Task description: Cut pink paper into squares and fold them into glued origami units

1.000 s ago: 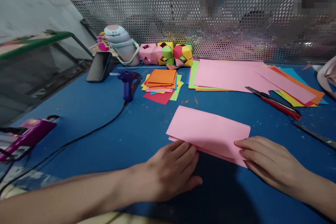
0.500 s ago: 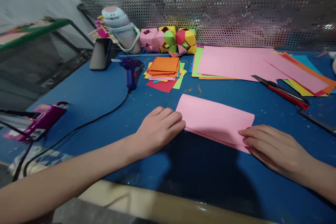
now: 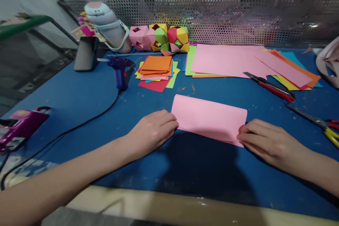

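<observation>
Pink folded paper [image 3: 208,116], central on the tabletop [image 3: 84,97]: left hand [image 3: 151,130] has swung to its near-left corner, fingers gripping; right hand [image 3: 270,142] pinches near-right. Edges sit closer, fold seemingly truer.

The folded sheet [image 3: 209,118] between left hand [image 3: 153,130] and right hand [image 3: 270,142] is coloured plain pink. Beyond the left, the glue gun [image 3: 120,75] is finished in blue; beyond the right, the cutter [image 3: 273,88], in red and black.
</observation>
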### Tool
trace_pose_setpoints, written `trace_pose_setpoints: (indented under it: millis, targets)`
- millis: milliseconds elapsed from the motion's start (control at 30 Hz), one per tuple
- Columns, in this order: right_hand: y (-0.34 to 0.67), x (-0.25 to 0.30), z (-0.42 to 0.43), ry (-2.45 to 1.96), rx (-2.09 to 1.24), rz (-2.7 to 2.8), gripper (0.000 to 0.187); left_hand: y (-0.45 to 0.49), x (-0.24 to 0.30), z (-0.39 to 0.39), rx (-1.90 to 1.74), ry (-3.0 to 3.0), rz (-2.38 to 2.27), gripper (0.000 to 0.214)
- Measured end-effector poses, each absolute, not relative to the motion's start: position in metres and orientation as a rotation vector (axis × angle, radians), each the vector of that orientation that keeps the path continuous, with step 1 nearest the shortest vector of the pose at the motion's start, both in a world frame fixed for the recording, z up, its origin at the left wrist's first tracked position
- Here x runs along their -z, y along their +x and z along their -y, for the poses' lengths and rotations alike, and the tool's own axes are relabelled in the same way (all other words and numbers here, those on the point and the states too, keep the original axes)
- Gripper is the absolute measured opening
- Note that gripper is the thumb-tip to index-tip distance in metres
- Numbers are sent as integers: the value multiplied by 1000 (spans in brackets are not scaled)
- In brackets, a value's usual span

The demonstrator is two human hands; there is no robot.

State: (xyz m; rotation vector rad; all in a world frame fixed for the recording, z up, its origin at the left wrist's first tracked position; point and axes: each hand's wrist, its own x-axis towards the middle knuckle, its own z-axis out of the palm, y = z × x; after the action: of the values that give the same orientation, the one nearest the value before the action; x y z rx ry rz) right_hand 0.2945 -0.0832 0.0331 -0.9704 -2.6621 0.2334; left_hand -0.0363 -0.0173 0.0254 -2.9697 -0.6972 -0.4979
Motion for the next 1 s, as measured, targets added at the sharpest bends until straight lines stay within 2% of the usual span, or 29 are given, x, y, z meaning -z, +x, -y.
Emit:
trace_pose_setpoints:
  millis: [667, 1000]
  targets:
    - [297, -47, 89, -1141, -412, 2737, 24, -38, -24, 14, 535, -3016, 674, 25]
    - [295, -39, 91, -1102, -275, 2700, 21, -42, -35, 5, 518, -3314, 998, 21]
